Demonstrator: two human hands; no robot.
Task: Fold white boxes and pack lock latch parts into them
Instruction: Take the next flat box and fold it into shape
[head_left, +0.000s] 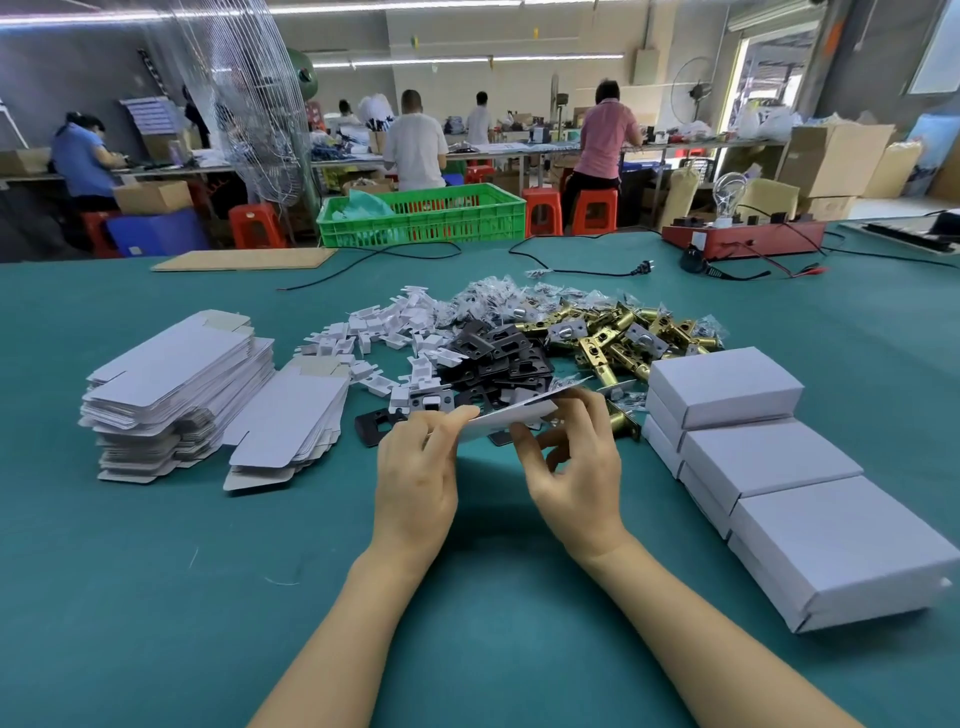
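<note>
A flat white box blank (511, 418) hangs just above the green table (156, 571), held edge-on between both hands. My left hand (415, 478) pinches its left end and my right hand (576, 467) pinches its right end. Behind it lie heaps of parts: black strike plates (498, 358), brass latch bolts (618, 338), small white plastic pieces (379, 338) and clear bags of screws (498, 299). Two piles of flat white blanks (176, 384) sit at the left. Folded white boxes (769, 457) are stacked at the right.
A red test unit (743, 239) with a bulb and black cables stands at the table's far right. A cardboard sheet (244, 259) lies at the far edge, a green crate (421, 213) behind it. People work at benches in the background.
</note>
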